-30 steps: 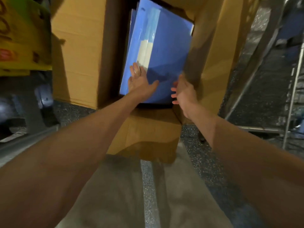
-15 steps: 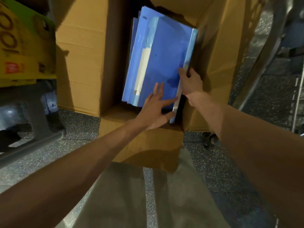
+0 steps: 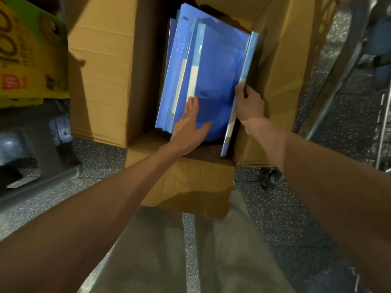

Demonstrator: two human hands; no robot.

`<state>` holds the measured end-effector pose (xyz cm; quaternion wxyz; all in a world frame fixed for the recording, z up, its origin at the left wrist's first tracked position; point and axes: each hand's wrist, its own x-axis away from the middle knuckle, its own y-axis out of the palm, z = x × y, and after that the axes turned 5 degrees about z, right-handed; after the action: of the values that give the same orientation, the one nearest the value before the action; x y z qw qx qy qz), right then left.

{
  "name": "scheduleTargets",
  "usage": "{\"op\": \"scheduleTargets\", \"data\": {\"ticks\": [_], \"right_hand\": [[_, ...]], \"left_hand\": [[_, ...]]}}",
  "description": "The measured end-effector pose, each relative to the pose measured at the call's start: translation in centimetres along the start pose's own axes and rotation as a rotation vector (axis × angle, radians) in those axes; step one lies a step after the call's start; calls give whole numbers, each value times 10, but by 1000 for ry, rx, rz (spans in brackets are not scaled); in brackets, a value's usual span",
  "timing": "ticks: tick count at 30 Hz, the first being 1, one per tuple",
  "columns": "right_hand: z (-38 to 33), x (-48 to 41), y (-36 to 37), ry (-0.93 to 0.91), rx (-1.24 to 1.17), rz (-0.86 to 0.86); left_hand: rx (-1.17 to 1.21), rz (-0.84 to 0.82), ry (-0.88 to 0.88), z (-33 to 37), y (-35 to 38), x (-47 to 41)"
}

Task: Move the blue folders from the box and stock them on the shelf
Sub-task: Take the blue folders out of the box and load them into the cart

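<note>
1. Left hand [image 3: 190, 125] lies flat, fingers spread, on the top folder's [image 3: 220, 81] cover.
2. Right hand [image 3: 249, 104] curls round that folder's right edge.
3. The folders [image 3: 175, 70] stand tilted inside the open box [image 3: 101, 70].

The yellow carton [image 3: 31, 60] bears large dark digits, apparently "100"; its red label [image 3: 14, 81] is unreadable.
</note>
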<state>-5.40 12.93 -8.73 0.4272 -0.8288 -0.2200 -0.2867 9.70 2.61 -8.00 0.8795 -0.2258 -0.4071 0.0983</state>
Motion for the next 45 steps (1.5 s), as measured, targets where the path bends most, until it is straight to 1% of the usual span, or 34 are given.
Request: {"op": "scheduleTargets", "data": {"ticks": [2, 4, 6, 7, 8, 11, 14, 17, 20, 22, 25, 28, 32, 34, 37, 40, 43, 45], "right_hand": [[0, 0, 1, 30, -33, -14], [-2, 0, 3, 64, -55, -33], [-4, 1, 7, 81, -67, -50], [-3, 2, 9, 80, -62, -58], [-4, 3, 11, 73, -56, -66], [-5, 2, 13, 71, -59, -71], [-4, -3, 13, 114, -92, -62], [-4, -4, 13, 143, -119, -76], [-9, 1, 16, 108, -103, -87], [-14, 6, 17, 67, -92, -51], [-8, 5, 16, 33, -38, 1], [4, 2, 16, 19, 28, 20], [6, 7, 15, 38, 8, 81], [5, 16, 6, 43, -5, 94], [-3, 36, -14, 13, -9, 68], [-25, 63, -46, -31, -38, 36], [-58, 97, -81, -80, -38, -16], [-83, 125, -100, -111, -35, -67]], "left_hand": [[80, -27, -16, -1, -5, 4], [260, -35, -86, 2, -9, 3], [494, 45, -205, 8, -11, -2], [566, 83, -267, 11, -13, -6], [587, 90, -314, 13, -15, -10], [568, 77, -372, 12, -22, -18], [584, 95, -368, 9, -30, -18], [623, 79, -371, 9, -34, -20], [728, -17, -427, 25, -31, -20], [791, -106, -450, 37, -26, -17], [851, -135, -494, 40, -17, -13], [839, -121, -489, 31, -13, -12], [767, -51, -480, 25, -18, -5], [731, 3, -457, 26, -28, 1], [629, 72, -380, 34, -50, 13], [466, 135, -265, 60, -84, 38], [172, 144, -102, 90, -125, 65], [29, 173, 2, 114, -156, 84]]}}
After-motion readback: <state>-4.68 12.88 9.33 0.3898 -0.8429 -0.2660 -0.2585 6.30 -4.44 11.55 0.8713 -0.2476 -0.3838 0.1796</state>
